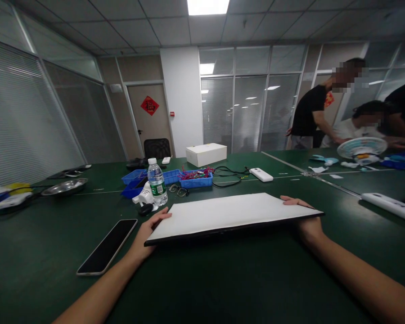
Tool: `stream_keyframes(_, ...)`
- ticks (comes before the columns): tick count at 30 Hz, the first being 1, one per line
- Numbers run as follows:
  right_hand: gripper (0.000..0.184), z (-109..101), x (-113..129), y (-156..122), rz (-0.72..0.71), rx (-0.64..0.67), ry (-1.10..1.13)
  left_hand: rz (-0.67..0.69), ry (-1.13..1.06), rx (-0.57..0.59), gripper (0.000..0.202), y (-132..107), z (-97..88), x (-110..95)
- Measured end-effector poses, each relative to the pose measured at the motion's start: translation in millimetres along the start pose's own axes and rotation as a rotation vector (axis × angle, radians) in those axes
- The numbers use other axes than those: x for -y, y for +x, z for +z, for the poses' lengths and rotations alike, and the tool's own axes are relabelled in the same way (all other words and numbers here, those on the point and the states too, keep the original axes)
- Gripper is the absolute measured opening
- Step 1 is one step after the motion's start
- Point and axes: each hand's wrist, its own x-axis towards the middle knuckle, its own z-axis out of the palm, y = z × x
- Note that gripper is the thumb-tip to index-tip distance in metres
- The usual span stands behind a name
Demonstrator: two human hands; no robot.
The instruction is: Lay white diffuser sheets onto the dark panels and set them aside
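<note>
A flat white board (229, 211) with a black edge is held above the green table, tilted a little. My left hand (148, 231) grips its left side, thumb on the white face and the other fingers mostly hidden beneath. On the right side, my right hand (307, 222) clasps the board the same way, with its thumb over the far edge. A smartphone (108, 247) with a dark screen lies left of my left hand. Just beyond that hand stand a clear water bottle (157, 183) with a green label and a black computer mouse (146, 209).
Blue plastic bins (197, 179) hold red wires, with black cables beside them. Farther back sits a white box (206, 154). A metal bowl (65, 186) is at left, a white power bank (261, 174) at centre right. Several people (310, 108) are at the far right of the table (222, 279).
</note>
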Motion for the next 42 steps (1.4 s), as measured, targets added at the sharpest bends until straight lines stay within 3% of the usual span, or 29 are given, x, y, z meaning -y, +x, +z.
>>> stream_keyframes(8, 0.021, 9, 15, -10, 0.028, -0.035, 0.057, 0.090, 0.047, -0.091, 0.040, -19, -12.2, -27)
stream_keyframes(18, 0.023, 21, 24, -12, 0.031, -0.092, 0.056, 0.157, 0.127, -0.160, 0.028, -18, -19.1, -21)
stream_keyframes(20, 0.027, 21, 35, -10, -0.033, -0.163, -0.073, 0.153, 0.145, -0.158, 0.028, -17, -20.7, -22)
stream_keyframes(22, 0.046, 18, 49, -9, -0.140, -0.262, -0.234, 0.143, 0.153, -0.164, 0.026, -15, -22.6, -23)
stream_keyframes(24, 0.069, 12, 64, -10, -0.331, -0.370, -0.370, 0.135, 0.153, -0.168, 0.026, -12, -24.6, -22)
stream_keyframes(26, 0.082, 7, 75, -13, -0.621, -0.399, -0.502, 0.139, 0.147, -0.197, 0.025, -9, -26.5, -18)
stream_keyframes(28, 0.084, 8, 79, -19, -0.963, -0.280, -0.660, 0.146, 0.165, -0.201, 0.023, -6, -28.1, -13)
stream_keyframes(30, 0.079, 16, 80, -27, -1.266, -0.030, -0.805, 0.162, 0.183, -0.202, 0.021, -4, -29.1, -8)
stream_keyframes(32, 0.073, 30, 79, -35, -1.438, 0.198, -0.871, 0.180, 0.203, -0.201, 0.021, -2, -29.5, -4)
stream_keyframes(34, 0.072, 44, 78, -41, -1.467, 0.274, -0.853, 0.194, 0.225, -0.202, 0.022, 0, -29.2, -2)
stream_keyframes(36, 0.068, 54, 77, -43, -1.424, 0.255, -0.827, 0.224, 0.253, -0.204, 0.024, 1, -28.3, -2)
stream_keyframes(42, 0.041, 50, 88, -46, -1.312, 0.315, -0.797, 0.463, 0.292, -0.148, 0.032, 0, -20.1, -4)
